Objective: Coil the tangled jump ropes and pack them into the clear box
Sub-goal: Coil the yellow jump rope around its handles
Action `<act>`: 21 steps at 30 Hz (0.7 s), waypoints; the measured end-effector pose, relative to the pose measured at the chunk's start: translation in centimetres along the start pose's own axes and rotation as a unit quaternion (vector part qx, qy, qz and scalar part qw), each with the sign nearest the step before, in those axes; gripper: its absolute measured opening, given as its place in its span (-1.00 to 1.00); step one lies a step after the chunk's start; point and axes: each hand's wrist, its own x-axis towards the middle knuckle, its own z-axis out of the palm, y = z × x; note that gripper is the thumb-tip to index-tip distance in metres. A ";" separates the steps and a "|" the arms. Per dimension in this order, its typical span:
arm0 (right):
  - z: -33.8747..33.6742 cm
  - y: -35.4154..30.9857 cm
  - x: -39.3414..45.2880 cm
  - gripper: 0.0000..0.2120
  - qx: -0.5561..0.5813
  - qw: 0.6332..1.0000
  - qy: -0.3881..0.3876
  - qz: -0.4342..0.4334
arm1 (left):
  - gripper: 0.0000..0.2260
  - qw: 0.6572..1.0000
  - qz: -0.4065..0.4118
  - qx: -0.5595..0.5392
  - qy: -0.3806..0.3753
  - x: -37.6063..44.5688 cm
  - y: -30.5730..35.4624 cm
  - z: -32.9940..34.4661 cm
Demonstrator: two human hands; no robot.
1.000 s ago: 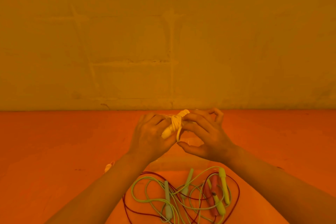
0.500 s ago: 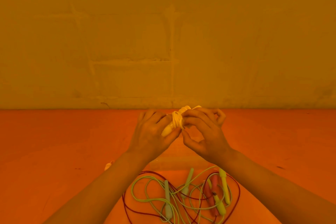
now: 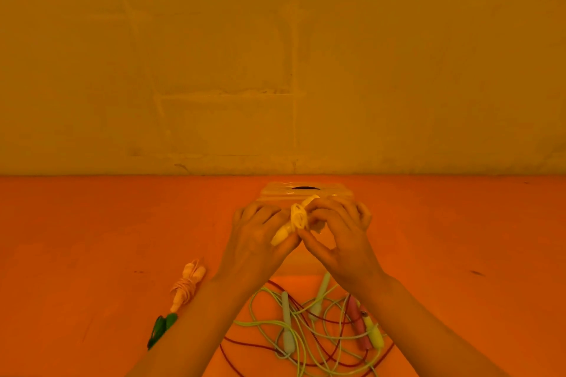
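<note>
In the head view, we hold a yellow jump rope [image 3: 298,217] at the centre of the frame, its cord wound tightly round its handles. Our left hand [image 3: 257,242] grips the lower handle end, and our right hand [image 3: 340,232] pinches the wrapped cord with curled fingertips. Since a second ago the view has tipped downward: the clear box [image 3: 306,191] now shows just beyond our hands at the far edge of the orange table [image 3: 92,223], and two bundled ropes appear at lower left, a pale coiled rope [image 3: 186,283] and a green rope [image 3: 162,326]. Our right fingers have closed in on the wraps, so we judge the coil is nearly tied off and almost ready to pack.

The box's inside is mostly hidden behind our hands; we cannot tell what it holds. The tangled ropes [image 3: 306,327], green and red cords with several handles, lie loose at lower centre, outside the box.
</note>
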 end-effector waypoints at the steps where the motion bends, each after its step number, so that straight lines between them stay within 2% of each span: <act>1: 0.1 -0.2 -0.5 -0.83 -0.006 1.000 0.000 0.003 | -0.75 1.000 -0.007 -0.002 -0.007 -0.5 0.0 0.0; 3: 0.5 -0.4 -1.6 -0.79 -0.008 1.000 0.016 0.000 | -0.74 1.000 -0.026 -0.012 -0.012 -1.5 0.2 0.0; 7: 1.4 -0.6 -3.3 -0.85 0.006 0.999 0.046 -0.001 | -0.69 0.996 -0.076 -0.035 -0.016 -3.3 0.6 0.6; 10: 1.4 -1.0 -3.9 -0.83 0.001 0.998 0.047 0.045 | -0.66 0.994 -0.095 -0.052 -0.026 -3.9 0.8 1.0; 13: 1.4 -1.4 -4.1 -0.81 0.000 0.994 0.025 0.107 | -0.66 0.988 -0.115 -0.096 -0.034 -4.1 0.7 0.7; 15: 1.5 -1.3 -4.0 -0.81 0.040 0.989 -0.006 0.143 | -0.67 0.984 -0.125 -0.113 -0.054 -4.3 0.3 0.5; 18: 1.7 -1.0 -4.3 -0.75 0.077 0.986 -0.048 0.139 | -0.67 0.975 -0.148 -0.143 -0.087 -4.9 0.3 0.2; 21: 1.9 -1.0 -4.8 -0.79 0.111 0.983 -0.047 0.142 | -0.69 0.971 -0.157 -0.149 -0.097 -5.3 0.6 0.1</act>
